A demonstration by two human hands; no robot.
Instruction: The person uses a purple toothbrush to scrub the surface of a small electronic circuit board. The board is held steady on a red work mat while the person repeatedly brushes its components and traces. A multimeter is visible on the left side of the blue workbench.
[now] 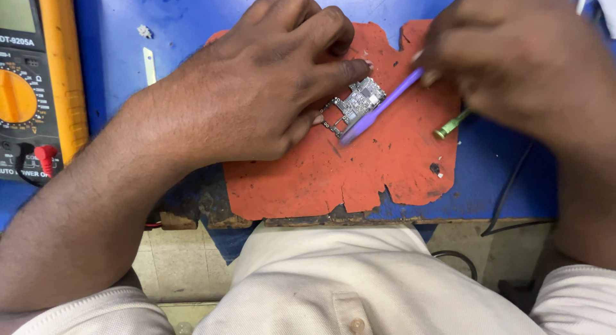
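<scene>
The person wore a cream ribbed shirt with short sleeves. Near the red mat, a buttoned pocket showed below. Both forearms were bare.
</scene>
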